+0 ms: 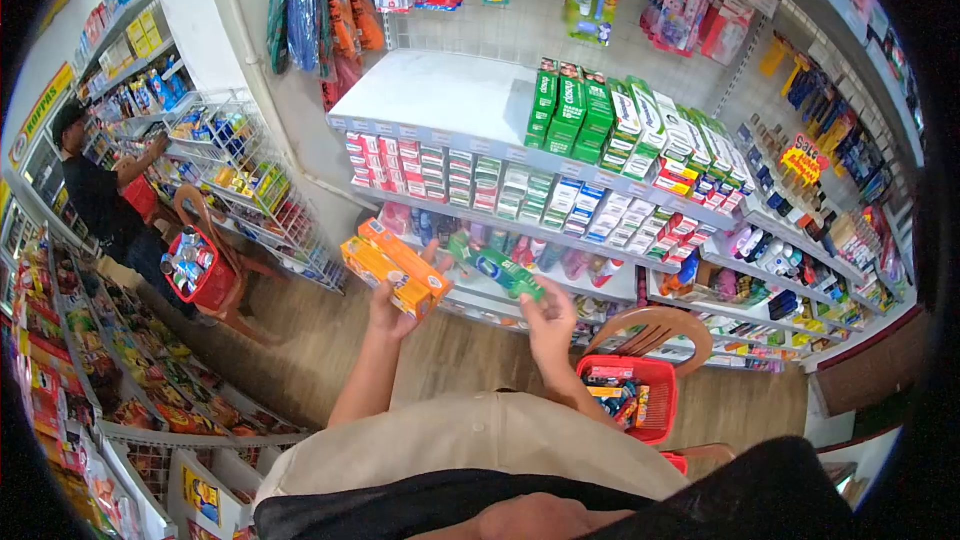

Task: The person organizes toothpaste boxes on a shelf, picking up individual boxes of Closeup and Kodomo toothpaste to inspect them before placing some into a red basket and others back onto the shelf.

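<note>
My left hand is wrapped round the lower end of orange cartons, at least two side by side, held up in front of the shelf. Their print is too small to read. Between the fingers of my right hand is the end of a green packet with a blue oval label, tilted and a little blurred. Both items are apart from each other. Behind them stands a white shelf unit, with green toothpaste boxes on top and rows of small cartons below.
A red basket filled with goods sits by a brown chair at my right. Another red basket rests on a chair at the left, near a person at a wire rack. Snack shelves line the left side.
</note>
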Available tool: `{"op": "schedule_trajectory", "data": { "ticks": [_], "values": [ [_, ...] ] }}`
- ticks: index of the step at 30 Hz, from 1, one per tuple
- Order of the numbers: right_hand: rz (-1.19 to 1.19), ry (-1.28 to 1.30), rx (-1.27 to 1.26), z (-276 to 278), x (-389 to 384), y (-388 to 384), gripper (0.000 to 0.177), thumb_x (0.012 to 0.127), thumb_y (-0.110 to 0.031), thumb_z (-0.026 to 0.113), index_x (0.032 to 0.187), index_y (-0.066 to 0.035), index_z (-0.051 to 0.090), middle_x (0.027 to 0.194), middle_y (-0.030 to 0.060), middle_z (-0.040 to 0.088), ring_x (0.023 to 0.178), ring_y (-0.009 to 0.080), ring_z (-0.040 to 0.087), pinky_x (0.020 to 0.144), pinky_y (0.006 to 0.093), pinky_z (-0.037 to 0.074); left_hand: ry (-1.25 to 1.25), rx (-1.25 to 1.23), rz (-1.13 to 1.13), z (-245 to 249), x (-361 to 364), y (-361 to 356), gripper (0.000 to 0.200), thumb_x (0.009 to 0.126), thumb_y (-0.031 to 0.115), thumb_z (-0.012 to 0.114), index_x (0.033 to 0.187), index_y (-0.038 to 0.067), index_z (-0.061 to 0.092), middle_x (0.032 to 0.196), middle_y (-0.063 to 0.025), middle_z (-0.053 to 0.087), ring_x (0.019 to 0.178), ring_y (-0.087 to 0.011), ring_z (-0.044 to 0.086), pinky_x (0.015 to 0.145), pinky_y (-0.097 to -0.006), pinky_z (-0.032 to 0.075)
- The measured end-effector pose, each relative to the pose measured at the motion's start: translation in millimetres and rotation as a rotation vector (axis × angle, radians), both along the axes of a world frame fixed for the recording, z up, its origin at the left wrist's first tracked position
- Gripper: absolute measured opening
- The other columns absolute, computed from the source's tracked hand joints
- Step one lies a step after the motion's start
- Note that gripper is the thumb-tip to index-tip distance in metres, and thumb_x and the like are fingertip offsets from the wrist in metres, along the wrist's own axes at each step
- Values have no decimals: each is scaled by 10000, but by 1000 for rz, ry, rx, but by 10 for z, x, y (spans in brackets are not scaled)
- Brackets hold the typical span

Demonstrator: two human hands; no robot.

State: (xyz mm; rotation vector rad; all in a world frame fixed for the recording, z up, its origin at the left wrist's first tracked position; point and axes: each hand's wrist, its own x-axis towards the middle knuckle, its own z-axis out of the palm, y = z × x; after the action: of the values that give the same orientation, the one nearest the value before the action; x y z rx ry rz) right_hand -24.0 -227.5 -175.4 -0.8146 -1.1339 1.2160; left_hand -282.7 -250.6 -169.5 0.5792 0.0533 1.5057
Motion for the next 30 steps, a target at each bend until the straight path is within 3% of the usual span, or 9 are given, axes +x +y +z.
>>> {"op": "schedule_trajectory", "data": {
  "ticks": [2,5,12,17,18,21,25,27,30],
  "values": [
    [-126,98,103,62,30,160,408,899,0,672,1287,-25,549,1057,48,660,799,82,586,682,230,466,89,-74,64,-23,-27,-66,806,754,399,806,1438,215,422,1590,-146,251,1450,-422,251,1125,-612,323],
    [-35,344,-158,221,236,283,443,930,-73,649,1344,-81,493,1144,71,626,1034,163,595,823,295,522,72,-72,-78,-54,-39,-144,852,739,372,823,1460,214,398,1604,-153,213,1456,-441,226,1116,-621,329],
    [254,405,-285,285,80,299,230,975,-125,616,1161,-113,482,1035,113,671,854,190,671,696,312,558,78,40,-516,-392,533,-79,985,692,336,866,1513,219,334,1622,-167,147,1440,-415,279,1103,-626,338],
    [222,427,-285,137,61,435,158,992,-150,601,918,-132,463,850,11,594,738,88,581,595,253,484,85,-76,-448,-274,814,5,975,683,300,872,1486,92,360,1523,-134,378,1325,-346,482,1066,-563,418],
    [227,368,-367,374,50,365,219,994,-176,607,854,-148,441,755,-55,449,690,42,454,606,223,402,87,-74,-458,-183,839,6,975,683,300,872,1486,92,360,1523,-134,378,1325,-346,482,1066,-563,418],
    [169,122,-168,104,39,536,245,989,-192,617,850,-142,422,754,-65,360,719,52,379,664,216,350,239,-103,-353,-86,844,87,931,675,276,875,1442,48,400,1372,-117,542,1233,-318,566,1029,-515,469],
    [99,-250,57,278,91,644,250,1001,-184,581,864,-86,397,793,-20,312,770,101,333,712,260,339,441,-69,-195,-239,807,271,866,673,268,876,1402,77,449,1340,-109,560,1186,-298,585,1013,-491,483],
    [103,-327,125,247,178,762,170,989,-166,585,946,-48,470,869,39,468,863,143,469,806,285,397,499,-48,-135,-254,810,386,835,673,265,876,1383,91,473,1324,-104,569,1162,-288,595,1006,-479,490],
    [38,-549,524,549,360,824,382,861,-144,704,1214,-58,588,1348,171,548,1222,334,535,1009,417,415,530,-29,-71,-212,814,583,803,672,261,876,1363,105,497,1307,-100,578,1139,-278,605,998,-467,497]
  ]
}}
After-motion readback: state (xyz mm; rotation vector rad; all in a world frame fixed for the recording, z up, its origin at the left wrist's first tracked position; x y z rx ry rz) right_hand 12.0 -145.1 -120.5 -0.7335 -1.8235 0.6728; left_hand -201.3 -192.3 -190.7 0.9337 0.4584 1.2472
